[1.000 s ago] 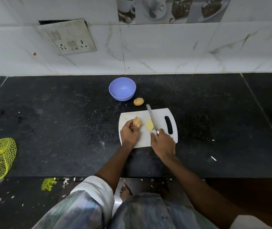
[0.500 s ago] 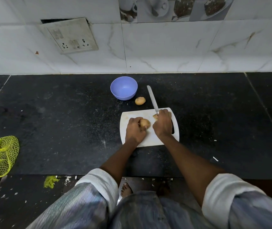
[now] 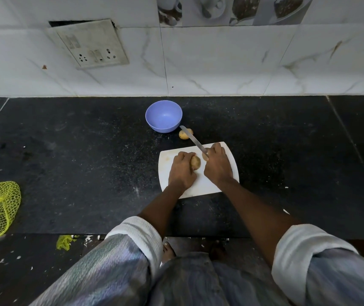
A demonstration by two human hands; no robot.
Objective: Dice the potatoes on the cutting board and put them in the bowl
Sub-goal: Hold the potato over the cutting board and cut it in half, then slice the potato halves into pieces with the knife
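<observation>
Left hand (image 3: 182, 171) curls over 1 potato half (image 3: 195, 162) on the white cutting board (image 3: 231, 166); right hand (image 3: 217, 165) grips the knife (image 3: 193, 140). It's probably firm and slick where cut, so I'd pin it flat-side down. Purple bowl (image 3: 163, 115) is just behind.

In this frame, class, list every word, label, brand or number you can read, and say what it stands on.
None can be read.
Switch plate on the wall: faint marks by the sockets, too blurred to read.
Picture tiles: cups and food only, no lettering.
Bowl, cutting board, knife: no print visible.
</observation>
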